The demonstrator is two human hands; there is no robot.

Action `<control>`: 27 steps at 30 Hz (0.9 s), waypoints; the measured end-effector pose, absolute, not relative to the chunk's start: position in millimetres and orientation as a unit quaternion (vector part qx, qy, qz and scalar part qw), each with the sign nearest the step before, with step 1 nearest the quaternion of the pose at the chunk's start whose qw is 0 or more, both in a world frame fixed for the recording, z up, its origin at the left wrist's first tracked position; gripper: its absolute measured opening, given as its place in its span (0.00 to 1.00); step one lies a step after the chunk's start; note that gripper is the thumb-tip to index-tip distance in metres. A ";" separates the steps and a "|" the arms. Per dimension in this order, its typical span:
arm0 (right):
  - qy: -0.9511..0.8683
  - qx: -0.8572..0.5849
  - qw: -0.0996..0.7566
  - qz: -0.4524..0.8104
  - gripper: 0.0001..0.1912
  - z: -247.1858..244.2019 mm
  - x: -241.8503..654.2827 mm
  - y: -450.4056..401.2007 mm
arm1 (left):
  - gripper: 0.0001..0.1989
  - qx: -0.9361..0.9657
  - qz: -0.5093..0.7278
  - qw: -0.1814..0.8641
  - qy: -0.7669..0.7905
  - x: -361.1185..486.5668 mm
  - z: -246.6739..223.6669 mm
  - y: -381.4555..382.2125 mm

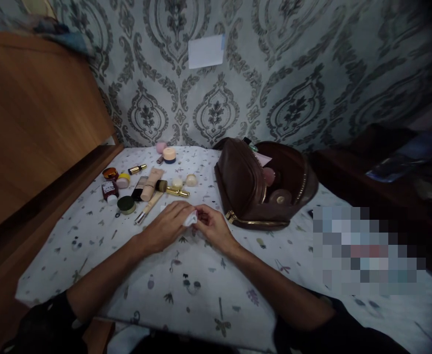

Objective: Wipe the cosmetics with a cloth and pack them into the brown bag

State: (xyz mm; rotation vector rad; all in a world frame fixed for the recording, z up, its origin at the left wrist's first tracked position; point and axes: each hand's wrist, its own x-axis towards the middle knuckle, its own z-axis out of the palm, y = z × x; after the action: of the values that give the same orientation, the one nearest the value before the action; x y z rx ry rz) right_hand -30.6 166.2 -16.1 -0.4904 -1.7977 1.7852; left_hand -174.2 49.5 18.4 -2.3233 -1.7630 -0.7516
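My left hand [166,225] is closed around a crumpled white cloth or tissue [190,219], low over the patterned tablecloth. Close against it, my right hand [215,229] has its fingertips pinched together at the cloth's edge. Whatever sits between those fingertips is hidden. Just beyond the hands lie a gold tube [178,191], a beige squeeze tube [152,184] and a slim beige tube with a silver end [147,209]. To the right of my right hand stands an unzipped brown cosmetic bag [234,179], with a pink item [269,176] and a round brown item [280,198] inside.
Left on the tablecloth [157,280] sit a dark green round jar [126,205], a dark red bottle [109,191], a yellow-lidded jar [123,180] and a gold-and-black lipstick [137,169]. A peach-lidded jar [169,155] stands near the wall. A wooden cabinet [42,118] borders the left side.
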 end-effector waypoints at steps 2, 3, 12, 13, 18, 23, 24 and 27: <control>-0.669 -0.187 0.277 0.664 0.16 -14.8 -30.0 167.7 | 0.18 -0.766 -0.226 0.062 -0.598 -179.3 15.1 49.9; -0.669 -0.191 0.277 0.662 0.16 -14.2 -29.4 168.6 | 0.17 -0.758 -0.214 0.059 -0.614 -185.9 14.1 49.5; -0.677 -0.249 0.271 0.637 0.22 -13.7 -27.1 171.9 | 0.19 -0.663 -0.211 0.081 -0.714 -216.8 10.0 45.0; -0.678 -0.252 0.270 0.636 0.22 -13.4 -27.4 171.5 | 0.21 -0.671 -0.225 0.097 -0.700 -206.8 8.1 46.1; -0.648 -0.253 0.277 0.662 0.24 -10.6 -27.4 171.1 | 0.24 -0.761 -0.170 0.145 -0.609 -163.8 -1.3 50.3; -0.586 -0.280 0.292 0.702 0.25 -9.6 -26.6 174.5 | 0.23 -0.746 -0.120 0.188 -0.628 -185.2 1.5 49.1; -0.581 -0.285 0.294 0.703 0.25 -9.6 -26.5 175.1 | 0.23 -0.736 -0.123 0.188 -0.639 -192.4 3.0 48.5; -0.576 -0.285 0.292 0.708 0.25 -9.3 -26.0 175.5 | 0.19 -0.720 -0.148 0.171 -0.656 -206.6 7.6 47.0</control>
State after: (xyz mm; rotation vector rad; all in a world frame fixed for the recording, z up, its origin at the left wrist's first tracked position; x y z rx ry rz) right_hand -26.0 175.5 -9.3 -0.7608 -1.5339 1.8880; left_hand -206.6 47.0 7.6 -2.0450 -1.8613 -0.4198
